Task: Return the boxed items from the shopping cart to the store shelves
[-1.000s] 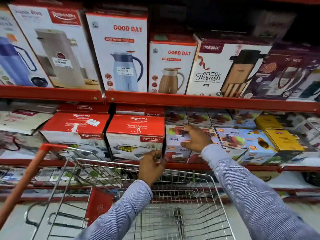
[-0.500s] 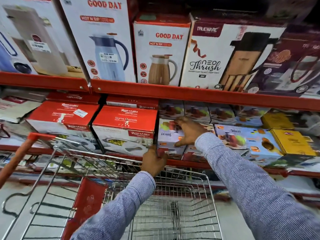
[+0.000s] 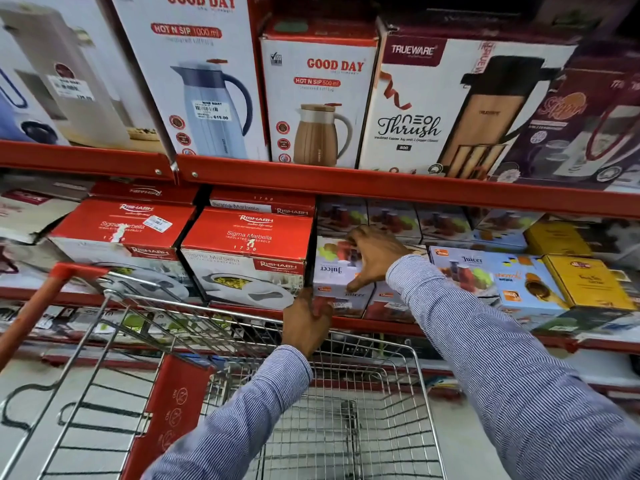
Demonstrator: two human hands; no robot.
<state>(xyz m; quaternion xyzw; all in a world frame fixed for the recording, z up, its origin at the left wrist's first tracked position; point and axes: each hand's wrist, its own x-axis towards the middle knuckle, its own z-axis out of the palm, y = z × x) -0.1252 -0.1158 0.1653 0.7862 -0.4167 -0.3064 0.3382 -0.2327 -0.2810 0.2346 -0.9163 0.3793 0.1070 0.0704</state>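
Observation:
A white juicer box (image 3: 333, 271) sits on the middle red shelf (image 3: 381, 328), wedged between a red Rishabh casserole box (image 3: 247, 251) and another juicer box (image 3: 485, 275). My right hand (image 3: 372, 254) lies over its top with fingers spread and the thumb down on the front edge. My left hand (image 3: 306, 323) grips its lower front left corner at the shelf lip. The wire shopping cart (image 3: 221, 308) stands directly below my arms; the part of its basket that shows holds no boxes.
Tall flask and jug boxes stand on the upper shelf (image 3: 346, 181). Yellow boxes (image 3: 585, 282) sit at the right of the middle shelf. The cart's red handle (image 3: 31, 317) and red seat flap (image 3: 173, 403) are at the lower left. More stock lies on lower shelves behind the cart.
My head has come closer to the shelf. Both hands stay on the juicer box, and the left hand has risen from the cart rim to the box's lower corner.

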